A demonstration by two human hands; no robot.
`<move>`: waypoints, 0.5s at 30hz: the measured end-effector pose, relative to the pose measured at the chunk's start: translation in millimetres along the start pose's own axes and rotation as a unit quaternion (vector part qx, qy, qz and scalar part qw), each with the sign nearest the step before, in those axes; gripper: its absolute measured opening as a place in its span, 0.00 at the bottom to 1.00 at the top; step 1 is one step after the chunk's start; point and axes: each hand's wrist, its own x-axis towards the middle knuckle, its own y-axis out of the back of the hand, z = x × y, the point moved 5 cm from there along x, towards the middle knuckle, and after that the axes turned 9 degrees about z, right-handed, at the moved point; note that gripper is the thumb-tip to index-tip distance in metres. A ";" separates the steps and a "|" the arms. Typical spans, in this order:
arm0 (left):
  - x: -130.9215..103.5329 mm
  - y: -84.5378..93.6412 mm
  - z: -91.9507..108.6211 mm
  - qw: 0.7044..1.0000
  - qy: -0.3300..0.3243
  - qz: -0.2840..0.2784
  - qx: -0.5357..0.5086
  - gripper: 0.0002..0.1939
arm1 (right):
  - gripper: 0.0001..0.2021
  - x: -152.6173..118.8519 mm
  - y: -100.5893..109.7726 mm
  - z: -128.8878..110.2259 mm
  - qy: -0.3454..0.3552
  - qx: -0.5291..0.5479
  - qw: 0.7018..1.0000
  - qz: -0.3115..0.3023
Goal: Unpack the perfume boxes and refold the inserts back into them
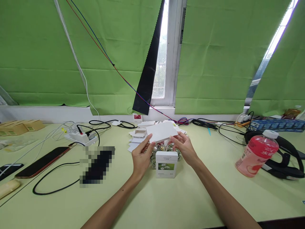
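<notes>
A flat white box (pixel 162 131) is held up between my two hands. My left hand (pixel 142 156) grips its left corner with thumb and fingers, and my right hand (pixel 185 148) pinches its right corner. Just below, a small white box with a green picture (pixel 166 164) stands upright on the table. Behind that box lies a bundle of coiled cables (pixel 152 159), partly hidden by my hands. Several white cartons (pixel 135 140) are piled behind and to the left of the held box.
A pink bottle (pixel 257 156) and a black headset (pixel 289 159) are on the right of the table (pixel 202 197). Phones (pixel 44 161), a power strip (pixel 79 136) and looping cables lie left. Small brown boxes (pixel 21 126) sit far left; black cables (pixel 205 124) run along the back.
</notes>
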 end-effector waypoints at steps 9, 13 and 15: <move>-2.1 -2.1 4.4 0.999 -0.028 -0.008 0.017 0.24 | 0.19 -0.4 -0.8 2.5 -0.045 0.092 0.995 -0.017; -3.2 -2.2 7.2 0.999 -0.045 -0.013 0.017 0.23 | 0.16 -1.9 -4.0 1.6 -0.059 0.104 0.993 -0.012; -3.1 -1.9 6.8 0.998 -0.051 -0.011 0.018 0.23 | 0.16 -1.8 -4.2 2.1 -0.059 0.103 0.993 -0.008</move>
